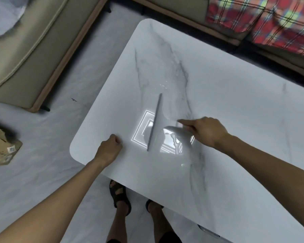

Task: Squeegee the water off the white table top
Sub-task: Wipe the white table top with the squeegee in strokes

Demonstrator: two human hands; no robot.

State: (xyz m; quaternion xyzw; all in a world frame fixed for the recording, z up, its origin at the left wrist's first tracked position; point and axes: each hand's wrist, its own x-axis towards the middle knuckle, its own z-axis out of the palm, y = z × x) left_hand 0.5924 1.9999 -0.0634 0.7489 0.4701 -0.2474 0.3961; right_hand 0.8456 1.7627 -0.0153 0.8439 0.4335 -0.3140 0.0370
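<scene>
Apparently mid-stroke, the right hand (204,131) is gripping the grey-bladed squeegee with a pale handle (155,122) near the white marble-veined table top's (235,106) left end, while the left hand (111,148), fisted and empty, is resting beside that corner. Next: dragging water toward that edge under even pressure.

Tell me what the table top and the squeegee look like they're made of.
Table top: looks like polished marble or a marble-look slab, white with grey veins, glossy enough to mirror a ceiling light. Squeegee, held by the right hand: pale body that seems to be plastic, with a thin grey blade, probably rubber; blur leaves this uncertain.
</scene>
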